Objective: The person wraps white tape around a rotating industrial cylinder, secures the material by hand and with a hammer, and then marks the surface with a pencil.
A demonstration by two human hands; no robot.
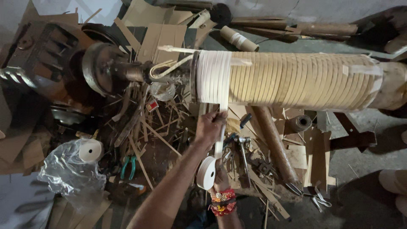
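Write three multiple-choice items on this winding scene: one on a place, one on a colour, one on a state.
1. Where does the spare tape roll lie?
A. On a clear plastic bag at the left
B. On top of the coil
C. In the left hand

2. What colour is the tape wound on the coil's left end?
A. Black
B. White
C. Green

3. How does the tape strip stand between the coil and the hands?
A. Cut off and lying on the floor
C. Rolled up fully on the roll
B. Running down from the coil through the left hand to the roll at the right hand

Answers: 1 A, the roll sits on the crumpled bag. 2 B, the turns there are white against the tan winding. 3 B, the strip is unbroken from coil to roll.
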